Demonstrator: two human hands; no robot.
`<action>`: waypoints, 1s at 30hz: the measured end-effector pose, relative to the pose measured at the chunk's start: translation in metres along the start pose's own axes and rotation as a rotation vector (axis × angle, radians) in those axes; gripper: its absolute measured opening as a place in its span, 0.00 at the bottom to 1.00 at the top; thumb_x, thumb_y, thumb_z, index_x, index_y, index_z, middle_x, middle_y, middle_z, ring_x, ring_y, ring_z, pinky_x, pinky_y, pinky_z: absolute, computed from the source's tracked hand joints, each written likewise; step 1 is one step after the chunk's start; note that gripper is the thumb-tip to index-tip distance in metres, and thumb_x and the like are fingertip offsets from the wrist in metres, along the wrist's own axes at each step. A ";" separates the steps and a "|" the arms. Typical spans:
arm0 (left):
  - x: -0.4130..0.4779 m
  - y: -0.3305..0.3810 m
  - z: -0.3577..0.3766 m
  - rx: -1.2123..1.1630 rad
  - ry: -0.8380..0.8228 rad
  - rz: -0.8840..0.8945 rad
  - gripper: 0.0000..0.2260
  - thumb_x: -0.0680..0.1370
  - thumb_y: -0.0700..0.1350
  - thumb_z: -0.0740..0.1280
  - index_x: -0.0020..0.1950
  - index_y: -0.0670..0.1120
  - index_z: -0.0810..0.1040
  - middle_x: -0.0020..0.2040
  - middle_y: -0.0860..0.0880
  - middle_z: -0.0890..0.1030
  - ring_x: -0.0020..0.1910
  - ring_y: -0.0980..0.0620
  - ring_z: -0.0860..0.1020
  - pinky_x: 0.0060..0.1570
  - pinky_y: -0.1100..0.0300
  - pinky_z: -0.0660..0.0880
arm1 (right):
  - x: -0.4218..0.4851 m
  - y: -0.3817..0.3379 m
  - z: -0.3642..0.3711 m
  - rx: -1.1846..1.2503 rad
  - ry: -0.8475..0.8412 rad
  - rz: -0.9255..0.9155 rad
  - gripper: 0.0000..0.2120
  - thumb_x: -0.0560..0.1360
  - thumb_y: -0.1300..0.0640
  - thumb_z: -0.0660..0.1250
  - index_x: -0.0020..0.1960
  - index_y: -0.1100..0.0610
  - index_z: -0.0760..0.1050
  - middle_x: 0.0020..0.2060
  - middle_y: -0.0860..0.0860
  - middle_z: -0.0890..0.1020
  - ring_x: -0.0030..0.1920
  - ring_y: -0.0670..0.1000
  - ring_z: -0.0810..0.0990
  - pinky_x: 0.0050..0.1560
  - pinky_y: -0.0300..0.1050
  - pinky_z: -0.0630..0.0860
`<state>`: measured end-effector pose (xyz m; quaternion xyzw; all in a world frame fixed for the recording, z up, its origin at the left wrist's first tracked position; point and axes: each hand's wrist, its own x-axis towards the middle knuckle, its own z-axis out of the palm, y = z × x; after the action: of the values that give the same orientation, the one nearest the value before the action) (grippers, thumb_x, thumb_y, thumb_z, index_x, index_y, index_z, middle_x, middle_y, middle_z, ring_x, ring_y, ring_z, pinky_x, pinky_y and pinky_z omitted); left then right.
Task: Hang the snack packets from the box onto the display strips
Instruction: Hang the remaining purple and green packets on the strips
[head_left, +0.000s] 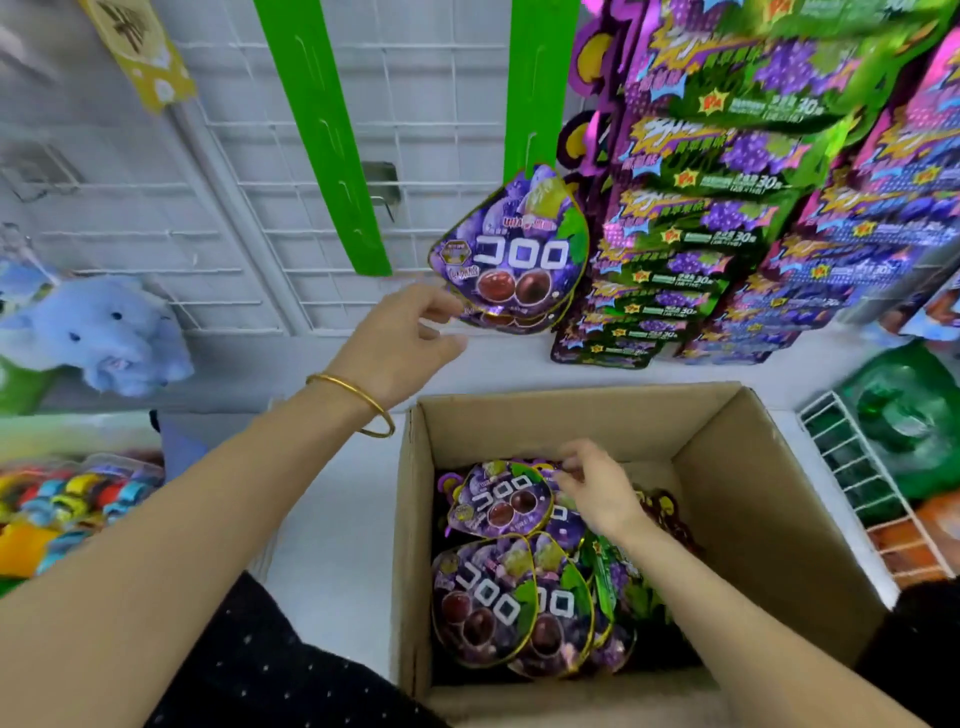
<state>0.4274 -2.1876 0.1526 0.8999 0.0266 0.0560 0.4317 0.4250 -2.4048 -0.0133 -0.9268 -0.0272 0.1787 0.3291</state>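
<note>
my left hand (410, 338), fingers loose and holding nothing, brushes the lower edge of the hung packet (511, 249) on the green strip (535, 88) up to its right. my right hand (597, 488), down in the box (769, 493), pinches the top packet (498, 501) by its upper edge. the pouches look light, floppy and slick, so i judge the flat top seam the best hold.

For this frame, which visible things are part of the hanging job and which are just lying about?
Job: cardboard box; top packet, pinched by right hand; hung packets, with left hand at them; green display strips.
Lying about: blue plush toy; colourful toys; green bag; white wire rack.
</note>
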 end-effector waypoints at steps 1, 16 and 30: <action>-0.002 -0.004 -0.001 -0.003 -0.029 -0.028 0.12 0.74 0.38 0.68 0.57 0.43 0.75 0.53 0.48 0.75 0.46 0.53 0.75 0.49 0.64 0.71 | 0.001 0.011 0.013 -0.017 -0.071 0.036 0.15 0.76 0.56 0.65 0.61 0.59 0.71 0.56 0.55 0.78 0.56 0.54 0.77 0.56 0.45 0.72; 0.000 -0.004 0.010 0.005 -0.203 0.021 0.09 0.73 0.38 0.68 0.54 0.43 0.77 0.49 0.49 0.77 0.40 0.61 0.74 0.40 0.78 0.69 | -0.019 0.030 0.009 0.338 -0.116 0.178 0.13 0.70 0.68 0.70 0.29 0.59 0.73 0.23 0.39 0.73 0.30 0.35 0.72 0.34 0.35 0.67; 0.000 0.041 0.046 0.078 -0.274 0.221 0.08 0.73 0.43 0.70 0.36 0.41 0.76 0.32 0.48 0.70 0.31 0.59 0.65 0.32 0.66 0.62 | -0.037 -0.082 -0.125 0.689 0.130 -0.289 0.01 0.73 0.63 0.68 0.44 0.59 0.78 0.36 0.51 0.82 0.35 0.42 0.79 0.40 0.33 0.74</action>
<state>0.4332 -2.2489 0.1563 0.9127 -0.1294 -0.0208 0.3870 0.4396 -2.4216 0.1388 -0.7577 -0.0751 0.0699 0.6445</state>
